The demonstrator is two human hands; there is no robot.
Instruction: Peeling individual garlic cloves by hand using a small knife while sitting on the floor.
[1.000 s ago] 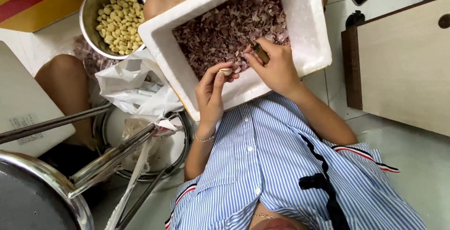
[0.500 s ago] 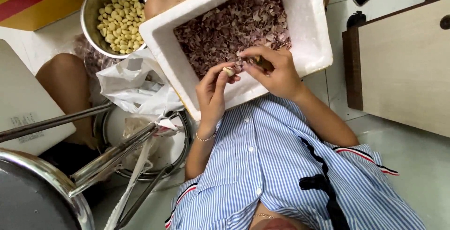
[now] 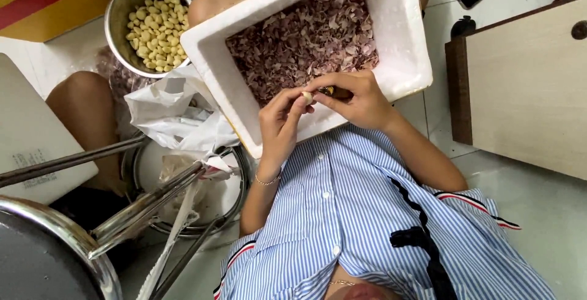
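Both hands meet over the near rim of the foam box (image 3: pixel 403 43). The left hand (image 3: pixel 278 125), wrist bent, pinches a pale clove (image 3: pixel 307 97) at its fingertips. The right hand (image 3: pixel 361 98) is curled shut around a small knife (image 3: pixel 335 91); only part of its handle shows, the blade hidden. Papery purple skins (image 3: pixel 306 37) fill the box. Left of the box stand a steel bowl (image 3: pixel 119 6) of peeled cloves and a white bag (image 3: pixel 168 113).
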